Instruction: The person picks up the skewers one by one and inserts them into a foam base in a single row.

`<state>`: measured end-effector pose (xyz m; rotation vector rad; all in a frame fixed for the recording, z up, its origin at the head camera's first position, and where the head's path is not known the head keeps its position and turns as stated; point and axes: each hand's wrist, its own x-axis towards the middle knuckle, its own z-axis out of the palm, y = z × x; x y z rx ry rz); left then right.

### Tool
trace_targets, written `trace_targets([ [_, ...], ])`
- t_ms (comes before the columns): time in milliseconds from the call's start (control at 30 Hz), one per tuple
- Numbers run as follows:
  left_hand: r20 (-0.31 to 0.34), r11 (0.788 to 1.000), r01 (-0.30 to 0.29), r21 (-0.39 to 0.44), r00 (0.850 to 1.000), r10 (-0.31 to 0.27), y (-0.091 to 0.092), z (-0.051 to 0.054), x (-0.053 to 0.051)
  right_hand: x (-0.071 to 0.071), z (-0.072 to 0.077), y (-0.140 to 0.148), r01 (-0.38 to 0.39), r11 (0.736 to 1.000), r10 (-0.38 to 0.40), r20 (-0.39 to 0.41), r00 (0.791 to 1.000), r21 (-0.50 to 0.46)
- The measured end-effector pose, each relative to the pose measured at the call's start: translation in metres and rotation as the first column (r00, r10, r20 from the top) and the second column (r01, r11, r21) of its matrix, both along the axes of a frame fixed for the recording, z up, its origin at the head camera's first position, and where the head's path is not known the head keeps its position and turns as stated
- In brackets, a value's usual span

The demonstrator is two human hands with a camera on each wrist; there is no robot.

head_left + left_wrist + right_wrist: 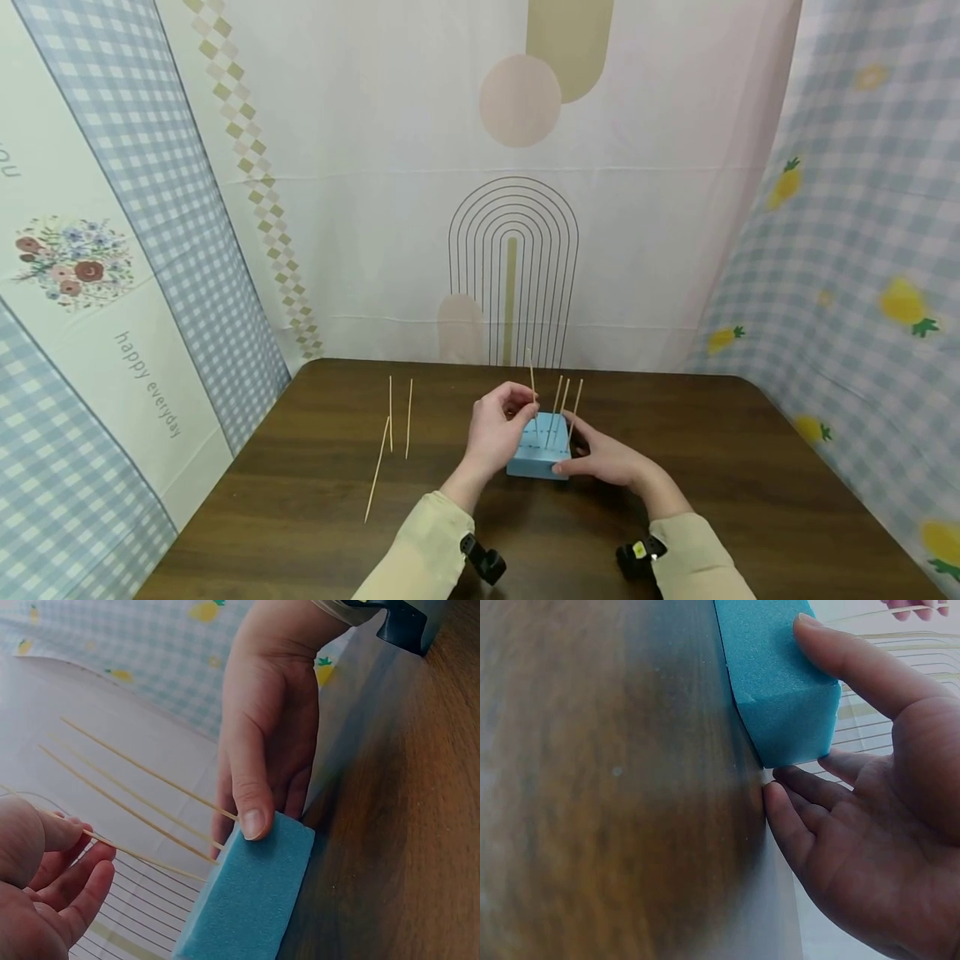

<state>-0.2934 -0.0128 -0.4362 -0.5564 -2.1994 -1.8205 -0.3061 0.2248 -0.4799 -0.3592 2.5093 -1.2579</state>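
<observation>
One stick (pixel 532 374) pinched by left hand (pixel 497 427) | right hand (pixel 606 458) grips blue foam block (pixel 534 468) | left cloth (pixel 138 292): "happy everyday"

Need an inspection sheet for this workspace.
Surface: dark wood-grain table.
Job's things: light-blue foam block; three thin wooden sticks standing in it, three loose sticks lying left of it.
Clutter: nothing seen.
Left grip: left hand pinches another stick near upright, lower end at the block's top; whether it is inserted, cannot tell.
Right grip: right hand holds the block's right end, thumb on its near face.
Cables: nothing seen.
Surroundings: printed white cloth behind, checked cloths at both sides.
</observation>
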Motion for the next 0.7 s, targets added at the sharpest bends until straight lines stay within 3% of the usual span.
trace_targets([
  [700, -0.026, 0.996, 0.008, -0.089, 1.0, -0.01, 0.0014, -0.0101, -0.0025, 0.0003, 0.0004, -0.001, -0.021, 1.0, 0.021, -0.005, 1.0, -0.003],
])
